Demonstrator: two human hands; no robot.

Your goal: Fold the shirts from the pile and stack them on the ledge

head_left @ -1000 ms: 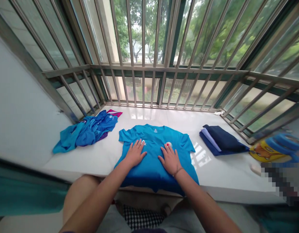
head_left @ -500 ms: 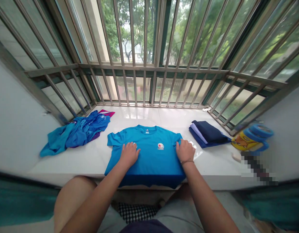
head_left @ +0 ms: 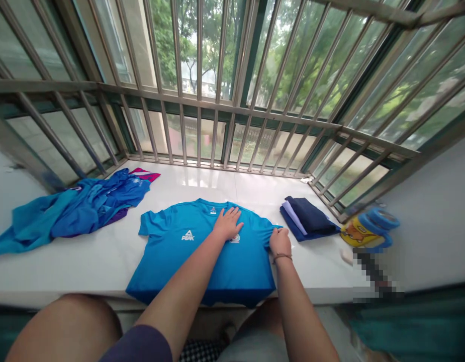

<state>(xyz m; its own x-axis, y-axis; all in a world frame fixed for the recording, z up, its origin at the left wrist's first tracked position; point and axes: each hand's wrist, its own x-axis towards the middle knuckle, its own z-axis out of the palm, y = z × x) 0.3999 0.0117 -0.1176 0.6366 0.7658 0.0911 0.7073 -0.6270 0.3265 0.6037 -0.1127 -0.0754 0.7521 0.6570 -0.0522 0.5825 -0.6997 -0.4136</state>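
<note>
A blue T-shirt (head_left: 187, 261) lies spread front side up, its collar toward the window and its hem hanging over the ledge's near edge. My left hand (head_left: 228, 224) rests flat on its chest, fingers stretched toward the collar, partly covering a round badge print. A white logo shows on the other side of the chest. At the right sleeve, my right hand (head_left: 280, 242) is closed with the fingertips pinching the sleeve's edge.
A heap of blue and purple clothes (head_left: 92, 206) lies on the white ledge (head_left: 217, 181) at left. To the right are folded dark garments (head_left: 309, 216) and a yellow-and-blue bottle (head_left: 368, 229). Metal bars (head_left: 198, 130) line the window behind.
My left hand has slid right across the shirt to the upper chest, uncovering the white logo. My right hand has closed on the sleeve's edge. The view has turned and tilted somewhat.
</note>
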